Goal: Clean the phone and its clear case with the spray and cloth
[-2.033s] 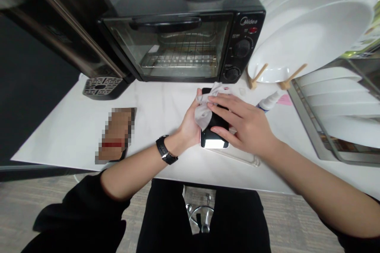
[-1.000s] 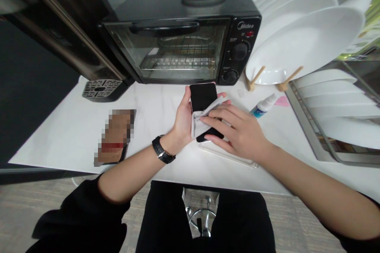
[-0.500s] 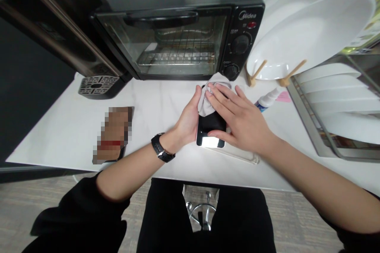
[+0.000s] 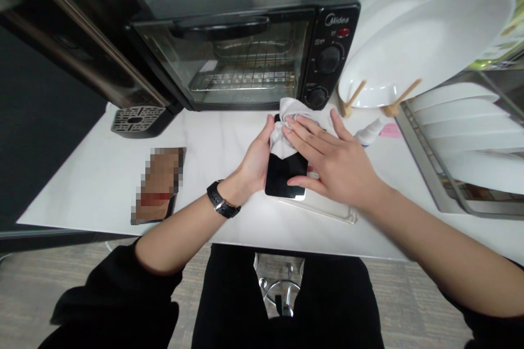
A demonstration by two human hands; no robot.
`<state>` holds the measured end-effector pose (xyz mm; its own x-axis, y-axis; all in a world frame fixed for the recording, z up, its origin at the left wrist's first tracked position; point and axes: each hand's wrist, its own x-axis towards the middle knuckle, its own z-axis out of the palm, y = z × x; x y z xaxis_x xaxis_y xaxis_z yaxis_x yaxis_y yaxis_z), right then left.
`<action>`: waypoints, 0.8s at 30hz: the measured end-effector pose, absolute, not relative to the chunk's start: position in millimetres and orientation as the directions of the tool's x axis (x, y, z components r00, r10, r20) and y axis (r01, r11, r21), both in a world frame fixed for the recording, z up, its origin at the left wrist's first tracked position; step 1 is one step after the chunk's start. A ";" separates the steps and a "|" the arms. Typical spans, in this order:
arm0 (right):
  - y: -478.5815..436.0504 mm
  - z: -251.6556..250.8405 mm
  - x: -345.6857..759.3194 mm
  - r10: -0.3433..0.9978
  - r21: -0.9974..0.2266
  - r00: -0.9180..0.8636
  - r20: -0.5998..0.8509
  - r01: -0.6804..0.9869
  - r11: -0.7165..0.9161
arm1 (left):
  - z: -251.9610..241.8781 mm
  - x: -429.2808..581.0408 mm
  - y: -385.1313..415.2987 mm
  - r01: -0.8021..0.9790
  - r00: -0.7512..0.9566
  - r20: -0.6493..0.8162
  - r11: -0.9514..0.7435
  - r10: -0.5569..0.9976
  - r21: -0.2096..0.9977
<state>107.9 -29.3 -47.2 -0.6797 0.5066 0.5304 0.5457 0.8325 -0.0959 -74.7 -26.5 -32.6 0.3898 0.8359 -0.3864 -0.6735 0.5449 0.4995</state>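
A black phone [image 4: 284, 175] is tilted above the counter, its glossy screen facing me. My left hand [image 4: 256, 161] grips its left edge, thumb up along the side. On the upper part of the screen lies a light grey cloth [image 4: 282, 142], crumpled under the fingertips of my right hand [image 4: 333, 161]. The right fingers press the cloth against the glass, with the thumb over the lower screen. Beneath the phone and right hand, a clear phone case [image 4: 327, 208] rests partly hidden on the counter. A white spray bottle [image 4: 370, 132] lies just beyond my right hand.
A black toaster oven [image 4: 245, 60] stands behind the hands. White plates [image 4: 426, 49] fill a wooden rack and a metal dish rack at right. On the left are a pixelated flat object [image 4: 158, 185] and a drip tray [image 4: 135, 120]. A pink slip [image 4: 391, 131] lies by the bottle.
The phone has shifted slightly left and its bright screen reflection has shrunk. The cloth's upper edge has moved left and unfolded a little. My right index finger is raised farther from the others.
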 end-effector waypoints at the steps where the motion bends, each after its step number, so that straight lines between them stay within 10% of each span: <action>1: -28.8 -47.4 107.3 0.516 -0.105 -0.675 0.527 0.551 0.828 | -33.3 -71.5 -29.5 -0.668 0.390 -0.401 0.555 0.829 0.496; 12: -74.8 -45.0 109.7 0.306 -0.002 -0.847 0.436 0.339 0.941 | -35.8 -86.3 -24.7 -0.684 0.335 -0.353 0.483 0.874 0.547; 24: -28.1 -37.6 96.3 0.449 -0.092 -0.758 0.473 0.464 0.881 | -34.4 -76.1 -29.3 -0.694 0.297 -0.415 0.493 0.860 0.525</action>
